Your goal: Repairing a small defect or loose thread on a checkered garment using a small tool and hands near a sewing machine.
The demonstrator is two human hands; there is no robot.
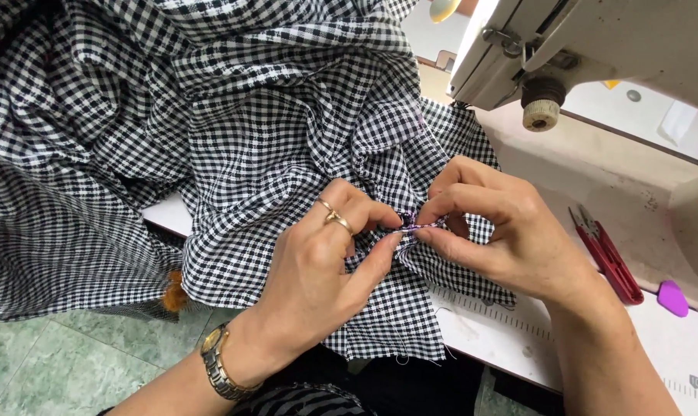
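Marked with a printed ruler strip (503, 314) along the front edge of the white table (672, 347), short dark lines on pale ground. Lay beside it a small purple chalk piece (672, 298), rounded like a drop, and red thread snips (607, 254) just left of that. Stuck on the far tabletop a pale square patch, too blurry to read.

Cut off at the top edge most of the cream sewing machine (595, 46), with only its round knob (541, 108) plain to see. Hidden under cloth most of the table's left part. Poked out from under the cloth's lower left edge something orange and fuzzy (176, 291), hard to make out.

Spread in big rumpled folds over table and lap the black and white checked cloth (233, 154). Pinched shut on a small bunched bit of the cloth, the left hand (318, 270), with gold rings and a wristwatch (219, 366). Pinched on the same spot from the other side, the right hand (503, 231), fingertips nearly touching the left's. Showed a tiny purple bit between the fingers, too small to tell.
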